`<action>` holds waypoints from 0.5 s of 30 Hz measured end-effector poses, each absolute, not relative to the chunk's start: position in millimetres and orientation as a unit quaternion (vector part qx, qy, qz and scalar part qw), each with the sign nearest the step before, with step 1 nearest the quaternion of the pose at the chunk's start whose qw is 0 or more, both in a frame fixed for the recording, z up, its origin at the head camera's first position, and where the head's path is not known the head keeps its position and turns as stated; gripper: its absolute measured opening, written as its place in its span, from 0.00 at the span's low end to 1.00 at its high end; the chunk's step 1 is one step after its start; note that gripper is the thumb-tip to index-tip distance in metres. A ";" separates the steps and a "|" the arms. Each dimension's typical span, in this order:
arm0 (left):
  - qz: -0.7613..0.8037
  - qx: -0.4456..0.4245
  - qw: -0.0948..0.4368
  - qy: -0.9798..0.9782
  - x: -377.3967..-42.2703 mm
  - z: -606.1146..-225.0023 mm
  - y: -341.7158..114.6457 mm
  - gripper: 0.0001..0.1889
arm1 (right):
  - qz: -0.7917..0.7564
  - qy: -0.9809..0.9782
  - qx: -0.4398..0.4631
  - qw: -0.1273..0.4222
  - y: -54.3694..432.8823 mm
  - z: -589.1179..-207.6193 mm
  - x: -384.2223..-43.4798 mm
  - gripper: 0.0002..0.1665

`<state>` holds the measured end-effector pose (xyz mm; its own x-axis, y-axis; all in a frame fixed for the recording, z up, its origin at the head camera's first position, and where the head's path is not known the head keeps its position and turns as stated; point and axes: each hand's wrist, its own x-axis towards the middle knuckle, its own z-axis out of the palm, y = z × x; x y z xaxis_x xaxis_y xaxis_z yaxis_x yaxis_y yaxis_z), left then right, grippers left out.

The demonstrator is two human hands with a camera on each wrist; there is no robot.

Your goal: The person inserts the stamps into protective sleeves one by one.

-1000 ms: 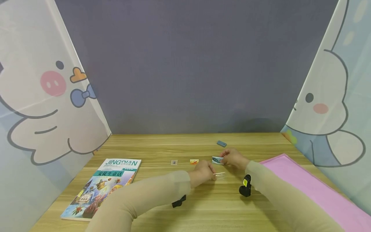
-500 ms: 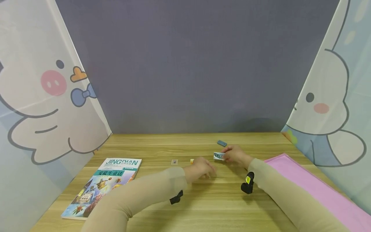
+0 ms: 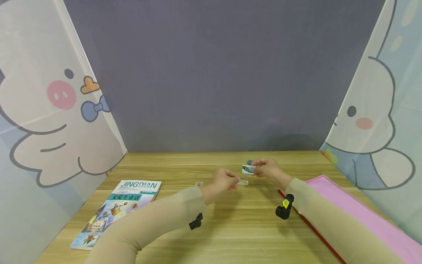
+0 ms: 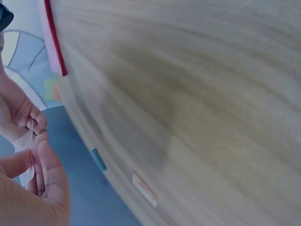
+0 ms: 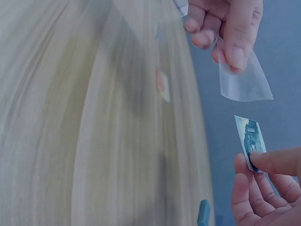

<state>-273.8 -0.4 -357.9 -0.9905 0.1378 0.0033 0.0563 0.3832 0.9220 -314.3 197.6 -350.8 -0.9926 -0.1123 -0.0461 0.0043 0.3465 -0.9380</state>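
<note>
My right hand (image 3: 269,170) pinches a green-and-white postage stamp (image 5: 251,136) with perforated edges between thumb and fingers, raised above the table. To its left, my left hand (image 3: 223,179) holds a clear plastic sleeve (image 5: 245,84) by one edge, between thumb and fingertips. Stamp and sleeve are close together but apart in the right wrist view. An orange-and-white stamp (image 5: 162,85) lies on the table, hidden behind my left hand in the head view. Another small stamp (image 3: 199,184) lies left of that hand.
A small blue block (image 3: 249,161) lies at the back, partly covered by my right hand. A picture-covered book (image 3: 122,205) lies on the left. On the right is a pink flat folder-like thing (image 3: 356,216) with a red edge, under my right forearm.
My right hand has lifted the green stamp up and away from me. My left hand has risen and moved back slightly with the clear sleeve, now covering the orange stamp in the head view.
</note>
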 end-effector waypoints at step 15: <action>0.643 0.063 0.009 0.763 -283.6 -330.9 -22.5 0.08 | -0.597 0.800 -0.043 0.038 190.4 -317.9 -297.1 0.21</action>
<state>-283.6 -22.5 -330.9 -0.9920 0.1066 0.0674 0.0846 0.1659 0.9825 -297.1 190.4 -317.9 -0.9934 -0.1143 -0.0088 -0.0242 0.2838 -0.9586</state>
